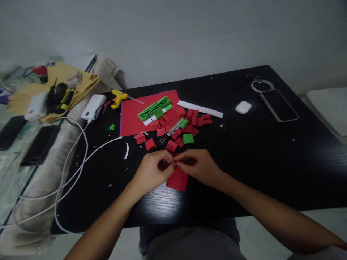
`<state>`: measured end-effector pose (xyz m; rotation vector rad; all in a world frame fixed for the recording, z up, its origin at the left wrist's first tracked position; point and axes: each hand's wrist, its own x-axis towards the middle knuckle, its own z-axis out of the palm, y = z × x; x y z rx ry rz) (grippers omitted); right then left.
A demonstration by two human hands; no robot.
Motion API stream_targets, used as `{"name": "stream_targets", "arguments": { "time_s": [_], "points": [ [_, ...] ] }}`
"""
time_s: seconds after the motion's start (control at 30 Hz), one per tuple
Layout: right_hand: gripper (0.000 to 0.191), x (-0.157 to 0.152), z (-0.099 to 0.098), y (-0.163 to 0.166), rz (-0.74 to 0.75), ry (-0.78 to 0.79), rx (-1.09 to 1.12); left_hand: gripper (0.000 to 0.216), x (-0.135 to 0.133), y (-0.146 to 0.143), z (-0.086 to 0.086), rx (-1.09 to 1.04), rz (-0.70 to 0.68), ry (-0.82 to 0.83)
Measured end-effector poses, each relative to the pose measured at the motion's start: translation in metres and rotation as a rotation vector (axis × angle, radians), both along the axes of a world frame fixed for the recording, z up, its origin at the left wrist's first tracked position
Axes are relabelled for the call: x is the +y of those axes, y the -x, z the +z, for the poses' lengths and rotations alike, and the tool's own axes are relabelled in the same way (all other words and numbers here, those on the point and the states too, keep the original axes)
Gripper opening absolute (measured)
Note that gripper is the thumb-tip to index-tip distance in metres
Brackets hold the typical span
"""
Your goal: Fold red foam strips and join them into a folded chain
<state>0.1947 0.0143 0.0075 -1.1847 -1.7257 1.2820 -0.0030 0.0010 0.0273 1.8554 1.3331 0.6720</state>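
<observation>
My left hand (157,166) and my right hand (197,166) meet near the front of the black table, fingertips pinched together on red paper (177,180). Part of that paper hangs or lies below the fingers; its pinched edge is mostly hidden. Just beyond my hands lie several small folded red paper pieces (171,145) and a folded green paper piece (188,138). A pair of scissors (173,129) rests among them, its handles close to my left hand. Farther back, a bundle of green folded paper (154,110) lies on a red sheet (130,121).
A yellow glue gun (118,98) and a white power bank (93,106) with a white cable (86,141) are at left. A white paper strip (200,109) lies behind the red pieces. At right are a white earbud case (243,107) and a phone (279,105).
</observation>
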Motion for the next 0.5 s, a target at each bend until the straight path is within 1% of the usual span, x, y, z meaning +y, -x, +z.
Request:
{"name": "stream_targets", "arguments": {
  "time_s": [0.2, 0.37, 0.5],
  "points": [
    [0.02, 0.0006, -0.0034, -0.0007, 0.015, 0.0, 0.006, 0.011, -0.0008, -0.0012, 0.0014, 0.056, -0.003, -0.019],
    [0.019, 0.0005, -0.0018, -0.0012, 0.027, -0.006, -0.013, 0.012, 0.0002, 0.0005, -0.0005, 0.019, -0.012, -0.039],
    [0.018, 0.0005, -0.0024, -0.0013, 0.03, -0.011, -0.016, 0.013, 0.0013, 0.0013, -0.0015, -0.01, -0.01, -0.012]
  ]
}}
